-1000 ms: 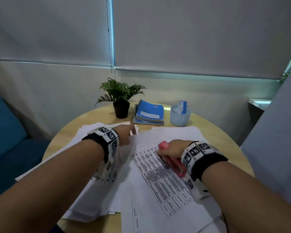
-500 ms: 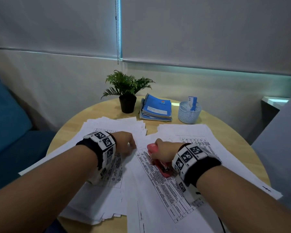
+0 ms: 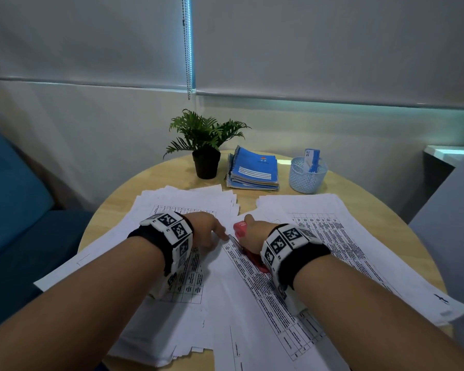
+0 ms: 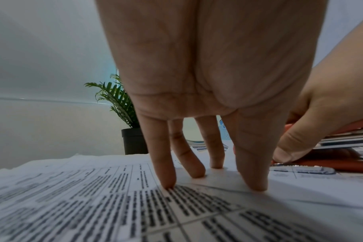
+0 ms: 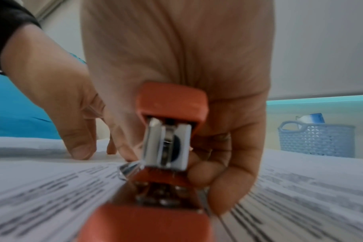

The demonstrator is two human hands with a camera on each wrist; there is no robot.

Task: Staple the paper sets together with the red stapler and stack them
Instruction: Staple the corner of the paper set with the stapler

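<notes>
**Thin sheets, stiff stapler: pin one, squeeze the other**

The stapler (image 3: 240,229) sits at the top left corner of the middle paper set (image 3: 265,295), which lies on the round bench (image 3: 113,210) between a pile (image 3: 177,207) to the left and another pile (image 3: 359,236) to the right. The right hand (image 3: 256,234) wraps it: palm over the red top, fingers (image 5: 224,190) curled under the side, clamped on the body. The right wrist view shows its metal magazine end facing the camera and the base running along the sheet. Whether the corner is fully inside the mouth cannot be told from these views.

The left hand (image 3: 205,228) rests just beside the stapler nose, fingers (image 4: 166,163) straight and spread, tips pressed down on the printed sheets, holding nothing.

Judging by looks, the paper is light, floppy and slick sheet on sheet, so a set will likely fan out or skew unless it is pinned flat close to the corner, as the left fingertips do now. To lift a stapled set, the bound corner or a long edge with support beneath seems the safest hold; a pinch at a loose corner may let the pages sag and crease.

The stapler looks rigid, small and smooth-topped. It probably wants a firm squeeze near the nose, with the base kept flat on the bench so it cannot rock.
</notes>
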